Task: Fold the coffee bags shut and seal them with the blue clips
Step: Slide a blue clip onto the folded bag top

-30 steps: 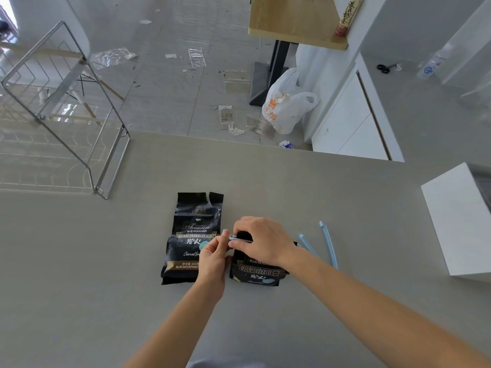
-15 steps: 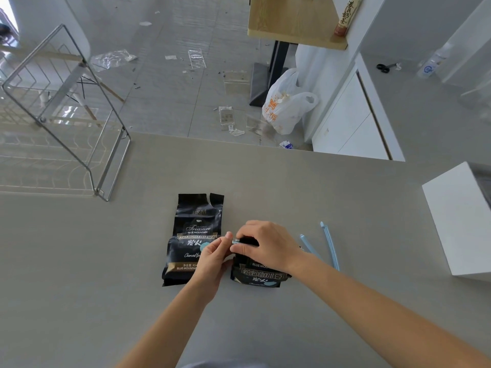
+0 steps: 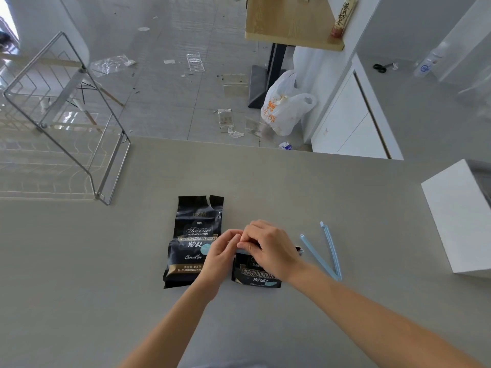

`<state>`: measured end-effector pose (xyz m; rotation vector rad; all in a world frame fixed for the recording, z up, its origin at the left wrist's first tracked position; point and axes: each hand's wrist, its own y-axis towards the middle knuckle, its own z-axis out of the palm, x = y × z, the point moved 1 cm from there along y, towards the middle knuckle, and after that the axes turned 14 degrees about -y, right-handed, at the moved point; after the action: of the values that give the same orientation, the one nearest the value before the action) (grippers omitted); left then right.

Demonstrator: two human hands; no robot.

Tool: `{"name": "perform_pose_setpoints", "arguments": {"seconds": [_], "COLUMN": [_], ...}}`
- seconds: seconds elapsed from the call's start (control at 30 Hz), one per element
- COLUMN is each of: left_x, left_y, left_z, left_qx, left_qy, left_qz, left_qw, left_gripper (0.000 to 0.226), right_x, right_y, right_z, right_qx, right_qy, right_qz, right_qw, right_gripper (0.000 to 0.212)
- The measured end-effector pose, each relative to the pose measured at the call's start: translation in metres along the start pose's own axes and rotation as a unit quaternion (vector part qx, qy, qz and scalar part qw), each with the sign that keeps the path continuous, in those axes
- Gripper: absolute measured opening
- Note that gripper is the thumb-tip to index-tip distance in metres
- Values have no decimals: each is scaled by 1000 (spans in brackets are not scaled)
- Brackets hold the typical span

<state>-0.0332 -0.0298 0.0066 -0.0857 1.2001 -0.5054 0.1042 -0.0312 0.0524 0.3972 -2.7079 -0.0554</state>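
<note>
Two hands [image 3: 255, 248] pinch clip [image 3: 243, 251] on folded bag [image 3: 255, 274]; second bag [image 3: 195, 243] unfolded; one spare clip [image 3: 328, 251].

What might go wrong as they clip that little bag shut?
Both hands, left and right, pinch the fold of the right bag over a clip that is mostly hidden; if the fingers let go early, the fold may spring open. The left bag lies unfolded with a torn top and might spill if bumped. The spare clip lies open nearby.
</note>
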Motion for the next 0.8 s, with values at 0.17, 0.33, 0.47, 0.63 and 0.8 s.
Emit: {"name": "perform_pose_setpoints", "arguments": {"seconds": [0.17,0.33,0.47,0.63,0.8], "left_x": [-1,-7,-9,-2,-26], "left_y": [0,6,8,5,25], "left_z": [-5,-11,-14,-16,-22], "left_qx": [-4,3,12,5,53], "left_qy": [64,97,103,137,203], "left_qz": [39,33,25,53,-3], "left_qw": [997,995,994,989,978], "left_gripper": [20,22,22,22,19], "right_x": [4,3,-3,-1,-15], "right_y": [-7,8,10,7,5], "right_z": [1,-5,-2,0,-19], "right_qx": [-42,25,38,43,64], "right_qy": [22,-59,-59,-27,-22], "right_qz": [-4,-34,-1,-49,-25], "right_qw": [999,997,998,998,997], "right_gripper": [18,13,15,13,15]}}
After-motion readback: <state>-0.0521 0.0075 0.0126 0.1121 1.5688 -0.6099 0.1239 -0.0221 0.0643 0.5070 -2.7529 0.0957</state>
